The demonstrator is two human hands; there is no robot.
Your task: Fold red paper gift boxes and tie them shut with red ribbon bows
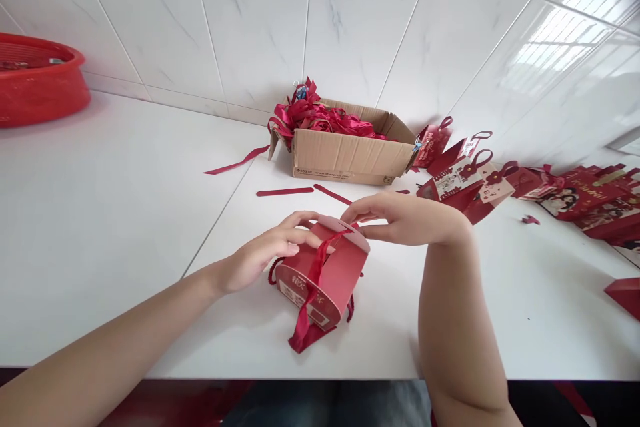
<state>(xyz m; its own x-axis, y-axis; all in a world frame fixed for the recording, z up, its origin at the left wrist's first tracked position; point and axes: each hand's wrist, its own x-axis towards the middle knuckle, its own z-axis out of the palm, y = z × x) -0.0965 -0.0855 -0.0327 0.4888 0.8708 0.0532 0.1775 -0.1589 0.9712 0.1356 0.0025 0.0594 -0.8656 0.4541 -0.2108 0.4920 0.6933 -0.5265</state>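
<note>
A red gift box (pixel 340 273) with a rounded lid and gold print stands near the table's front edge. Over its top runs a red satin ribbon (pixel 316 273), whose loose end hangs down the near side onto the table. My left hand (pixel 267 247) lies against the box's left and top with fingers spread, one fingertip pressing the ribbon. Behind the far edge, my right hand (pixel 387 220) bends down with its fingers closed; a bit of red ribbon shows there, while the fingertips are partly hidden. Dark red cord (pixel 351 309) shows beside the box.
Farther back stands a cardboard box (pixel 345 157) heaped with red ribbons (pixel 330 117). Thin red strips (pixel 285 192) lie before it. Several decorated red gift boxes (pixel 460 177) stand to the right. A red plastic basin (pixel 45 87) sits at the far left, near the tiled wall.
</note>
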